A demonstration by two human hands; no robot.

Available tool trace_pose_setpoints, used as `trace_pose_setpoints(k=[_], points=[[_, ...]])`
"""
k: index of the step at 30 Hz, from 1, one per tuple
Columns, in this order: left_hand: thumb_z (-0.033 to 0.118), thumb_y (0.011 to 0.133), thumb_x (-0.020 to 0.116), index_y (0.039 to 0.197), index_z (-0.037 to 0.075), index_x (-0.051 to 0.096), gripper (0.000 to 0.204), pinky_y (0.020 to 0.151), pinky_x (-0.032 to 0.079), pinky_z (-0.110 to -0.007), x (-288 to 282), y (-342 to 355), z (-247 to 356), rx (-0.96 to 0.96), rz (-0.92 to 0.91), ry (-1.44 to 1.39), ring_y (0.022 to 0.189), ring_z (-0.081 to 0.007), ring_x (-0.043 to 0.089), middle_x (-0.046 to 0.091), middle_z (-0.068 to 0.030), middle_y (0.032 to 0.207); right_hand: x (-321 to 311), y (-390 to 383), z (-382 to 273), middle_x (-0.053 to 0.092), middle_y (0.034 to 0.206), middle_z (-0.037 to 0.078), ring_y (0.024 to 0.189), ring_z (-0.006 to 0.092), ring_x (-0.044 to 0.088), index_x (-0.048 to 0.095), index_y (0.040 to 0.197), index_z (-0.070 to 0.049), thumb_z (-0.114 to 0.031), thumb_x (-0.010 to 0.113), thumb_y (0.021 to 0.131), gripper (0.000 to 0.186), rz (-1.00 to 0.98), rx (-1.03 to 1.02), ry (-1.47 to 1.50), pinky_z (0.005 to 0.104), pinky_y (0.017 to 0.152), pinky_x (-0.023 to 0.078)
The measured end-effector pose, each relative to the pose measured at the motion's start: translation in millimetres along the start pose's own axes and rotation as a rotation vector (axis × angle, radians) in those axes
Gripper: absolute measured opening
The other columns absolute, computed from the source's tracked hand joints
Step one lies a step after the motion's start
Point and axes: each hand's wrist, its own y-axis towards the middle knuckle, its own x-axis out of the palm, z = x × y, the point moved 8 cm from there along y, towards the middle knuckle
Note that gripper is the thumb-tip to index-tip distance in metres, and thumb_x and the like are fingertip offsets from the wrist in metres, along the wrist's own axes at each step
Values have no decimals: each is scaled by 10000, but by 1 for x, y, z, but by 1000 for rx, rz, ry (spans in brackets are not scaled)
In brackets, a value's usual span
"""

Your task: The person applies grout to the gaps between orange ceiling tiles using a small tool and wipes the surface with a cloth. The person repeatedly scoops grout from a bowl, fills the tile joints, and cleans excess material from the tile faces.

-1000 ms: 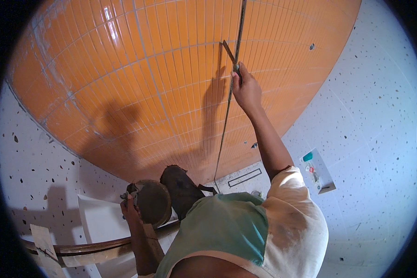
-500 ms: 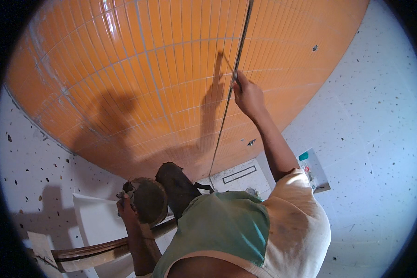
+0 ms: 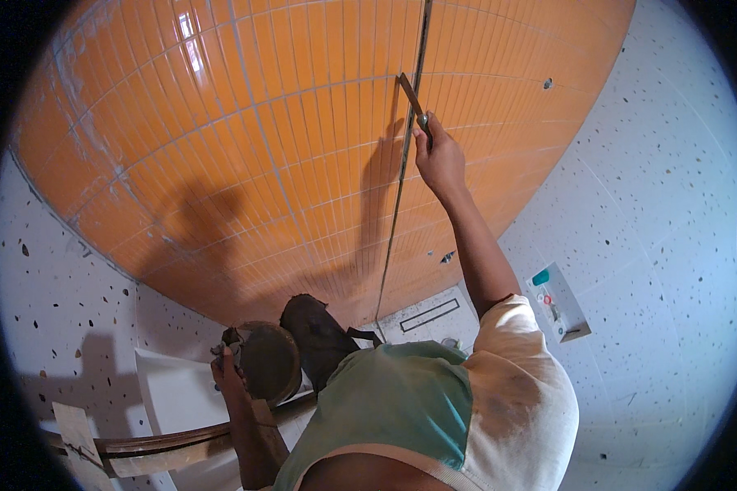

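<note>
My right hand (image 3: 440, 159) is raised to the orange tiled wall (image 3: 327, 123), closed round the handle of a narrow putty knife (image 3: 412, 96). The blade points up and left, its tip at or very near the tiles, just left of a dark open vertical joint (image 3: 400, 176). Low on the left, my left hand (image 3: 228, 372) is closed at the edge of a round, dirty tub (image 3: 272, 364). A crumpled greyish piece (image 3: 231, 338), perhaps a rag, sits by those fingers. The tub's contents are too dark to make out.
A wooden plank or rail (image 3: 168, 442) runs below the tub, with a white basin-like surface (image 3: 176, 389) behind it. My dark-trousered leg (image 3: 311, 335) stands beside the tub. A wall niche (image 3: 561, 303) with small items and a floor drain (image 3: 428, 315) lie to the right.
The putty knife has turned, so its blade now shows broader. My right hand has shifted slightly along the joint. The view has moved a little; my left hand stays by the tub.
</note>
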Motion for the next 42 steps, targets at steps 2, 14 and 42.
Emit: trace_pose_setpoints(k=[2,14,42], points=[[423,902,674,979,137,488,350,412,303,-209,0,0,-1,-12,-2,11,519,-45,420,449,39,677,4,1,6,680,885,235,810,387,679,542,1308,-1,-217,561,961,409,13,-3,12,472,668,533],[390,905,682,960,126,492,331,402,310,-214,1,8,-11,30,-19,-51,503,-48,420,479,30,703,-35,13,-9,698,878,207,815,341,702,579,1299,-29,-278,591,966,416,39,-87,-90,411,672,534],[399,897,688,983,116,514,343,414,321,-200,0,10,-8,10,-56,-34,519,-37,434,491,38,699,-34,27,-44,694,851,210,807,373,690,584,1275,-19,-241,588,953,392,-28,-101,-79,459,666,538]])
